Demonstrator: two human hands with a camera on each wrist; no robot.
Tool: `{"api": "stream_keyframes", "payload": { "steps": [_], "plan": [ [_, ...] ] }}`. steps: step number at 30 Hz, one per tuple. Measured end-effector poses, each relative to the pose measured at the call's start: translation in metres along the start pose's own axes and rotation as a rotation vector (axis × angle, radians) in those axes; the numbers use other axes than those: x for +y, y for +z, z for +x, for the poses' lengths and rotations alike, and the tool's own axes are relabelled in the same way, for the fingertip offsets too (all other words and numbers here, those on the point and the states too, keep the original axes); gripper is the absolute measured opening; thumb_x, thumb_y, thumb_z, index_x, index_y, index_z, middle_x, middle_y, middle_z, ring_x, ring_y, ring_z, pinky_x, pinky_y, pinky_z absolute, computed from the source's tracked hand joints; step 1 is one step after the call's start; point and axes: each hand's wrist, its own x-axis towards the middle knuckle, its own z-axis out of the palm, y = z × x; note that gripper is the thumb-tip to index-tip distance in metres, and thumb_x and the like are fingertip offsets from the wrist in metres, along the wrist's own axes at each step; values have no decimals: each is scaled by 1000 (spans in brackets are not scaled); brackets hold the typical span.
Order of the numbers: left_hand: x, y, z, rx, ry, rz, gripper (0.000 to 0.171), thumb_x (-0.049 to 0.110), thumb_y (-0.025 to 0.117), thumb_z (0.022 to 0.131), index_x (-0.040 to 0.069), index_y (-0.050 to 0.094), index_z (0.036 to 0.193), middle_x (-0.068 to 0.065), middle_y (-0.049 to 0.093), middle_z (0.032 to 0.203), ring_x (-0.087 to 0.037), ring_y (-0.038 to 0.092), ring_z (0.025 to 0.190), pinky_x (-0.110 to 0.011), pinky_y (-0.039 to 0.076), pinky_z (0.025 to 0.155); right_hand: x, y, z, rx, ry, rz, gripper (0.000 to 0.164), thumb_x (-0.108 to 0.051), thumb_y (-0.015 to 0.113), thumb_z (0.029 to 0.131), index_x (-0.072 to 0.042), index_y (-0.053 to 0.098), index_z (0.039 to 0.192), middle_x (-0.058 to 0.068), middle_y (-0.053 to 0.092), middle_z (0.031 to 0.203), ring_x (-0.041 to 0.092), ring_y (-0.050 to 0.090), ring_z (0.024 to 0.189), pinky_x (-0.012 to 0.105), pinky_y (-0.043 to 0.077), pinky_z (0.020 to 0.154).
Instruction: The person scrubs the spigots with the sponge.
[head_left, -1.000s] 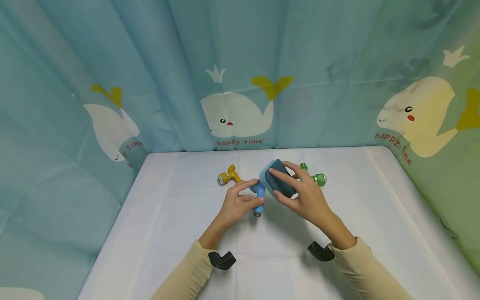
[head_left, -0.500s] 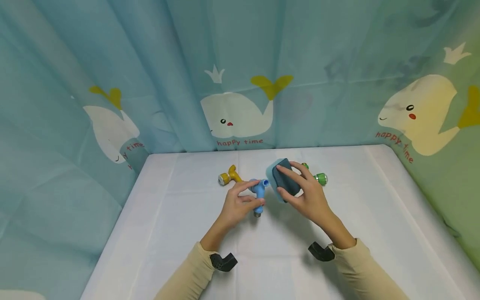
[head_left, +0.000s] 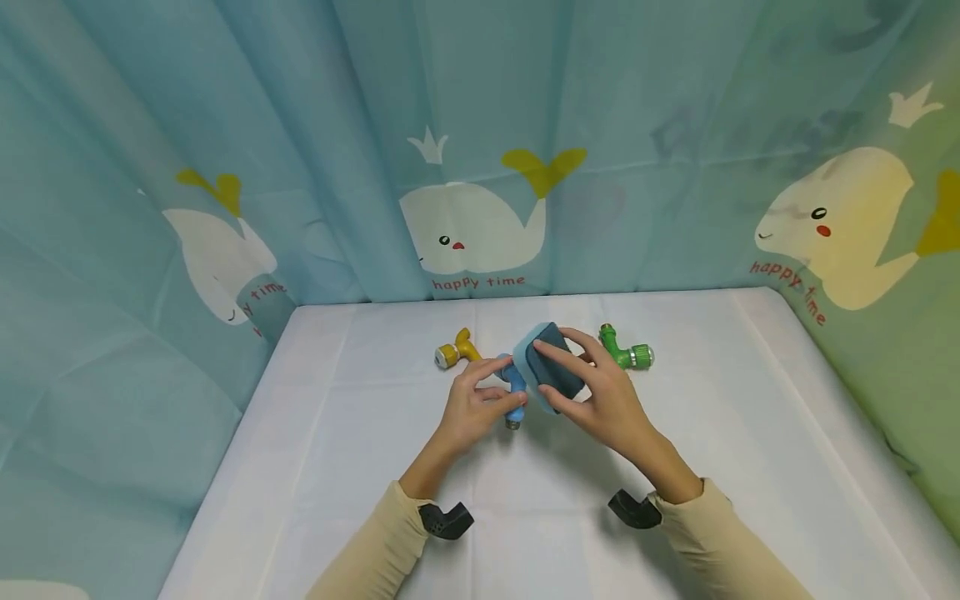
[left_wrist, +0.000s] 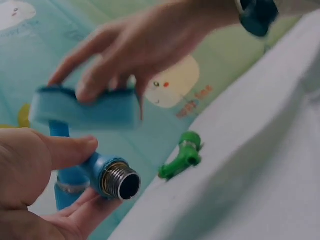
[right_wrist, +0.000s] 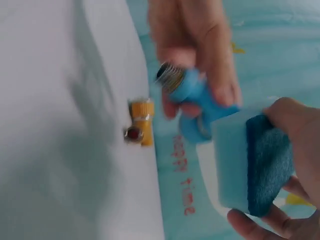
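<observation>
A blue faucet (head_left: 516, 382) with a threaded metal end is pinched between the thumb and fingers of my left hand (head_left: 472, 408). Its threads (left_wrist: 121, 181) face the camera in the left wrist view. My right hand (head_left: 611, 400) grips a two-layer sponge (head_left: 557, 367), its dark blue scouring side under the fingers and its pale blue foam side (right_wrist: 231, 162) turned toward the faucet. In the right wrist view the foam lies right at the faucet's spout end. Both hands are held above the white table, close together.
On the white table (head_left: 360, 467), a yellow faucet (head_left: 457, 348) lies behind my left hand and a green faucet (head_left: 626, 350) lies behind my right. A blue-green curtain (head_left: 322, 167) with printed whales stands along the table's back and sides.
The sponge moved right, away from the faucet, baring its spout opening, then came back left over it. My left hand stays nearly in place. The green faucet now shows more fully.
</observation>
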Motion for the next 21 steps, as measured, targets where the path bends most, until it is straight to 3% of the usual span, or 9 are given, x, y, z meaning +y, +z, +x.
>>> {"api": "stream_keyframes", "payload": {
  "steps": [7, 12, 16, 21],
  "plan": [
    [2, -3, 1, -6, 18, -5, 56, -2, 76, 90, 0, 58, 143, -21, 44, 140, -24, 74, 86, -24, 60, 74, 0, 0, 3, 10, 7, -4, 61, -14, 86, 80, -18, 67, 138, 19, 53, 144, 30, 66, 91, 45, 59, 68],
    [2, -3, 1, -5, 16, -10, 55, -2, 77, 90, -1, 58, 142, -22, 44, 139, -22, 73, 86, -23, 59, 75, 0, -1, 4, 22, 31, -17, 60, -15, 87, 81, -19, 67, 138, 19, 53, 144, 33, 66, 97, 48, 60, 71],
    [1, -3, 0, 7, 12, -13, 55, -3, 76, 90, -2, 58, 142, -21, 44, 136, -21, 73, 86, -23, 59, 75, -2, -1, 3, -2, 2, -13, 61, -15, 86, 81, -19, 67, 138, 19, 53, 145, 32, 66, 98, 47, 60, 71],
    [-1, -4, 0, -3, -5, -15, 54, -2, 76, 91, 0, 58, 142, -21, 43, 134, -20, 73, 84, -23, 59, 75, 0, -1, 3, 19, 8, -79, 60, -16, 87, 81, -19, 68, 137, 21, 53, 143, 33, 67, 92, 48, 59, 70]
  ]
}}
